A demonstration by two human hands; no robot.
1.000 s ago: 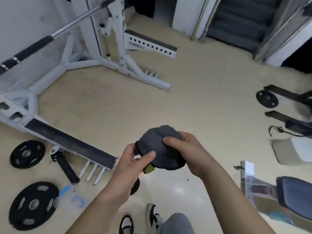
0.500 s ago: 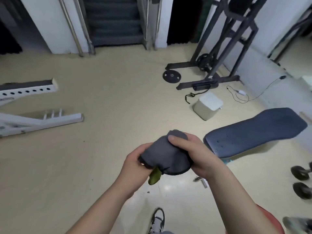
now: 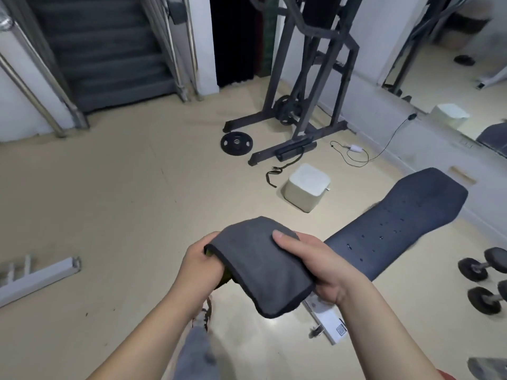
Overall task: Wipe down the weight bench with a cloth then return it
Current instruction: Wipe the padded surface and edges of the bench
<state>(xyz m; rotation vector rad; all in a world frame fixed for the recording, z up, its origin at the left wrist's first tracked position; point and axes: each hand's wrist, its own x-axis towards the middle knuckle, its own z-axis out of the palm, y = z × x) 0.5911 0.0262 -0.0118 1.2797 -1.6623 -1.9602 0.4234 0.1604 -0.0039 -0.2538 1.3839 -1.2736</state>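
Observation:
A dark grey cloth (image 3: 260, 266) with a yellow-green underside is folded flat and held in front of me by both hands. My left hand (image 3: 201, 266) grips its left edge from below. My right hand (image 3: 312, 266) clamps its right side, thumb on top. The weight bench (image 3: 397, 223), a long dark padded board with small holes, slants up to the right just behind my right hand; its white base (image 3: 330, 323) shows under the cloth. The cloth is above the floor and does not touch the bench.
A white cube (image 3: 307, 187) sits on the floor beyond the cloth. A dark rack (image 3: 304, 86), a weight plate (image 3: 236, 143) and a cable (image 3: 356, 152) lie farther back. Dumbbells (image 3: 485, 281) rest at the right, a white frame foot (image 3: 38, 278) at the left, stairs (image 3: 109, 50) behind.
The view swung right from the white rack to the bench, which now lies closer. The bunched cloth has been spread and folded flat between both hands.

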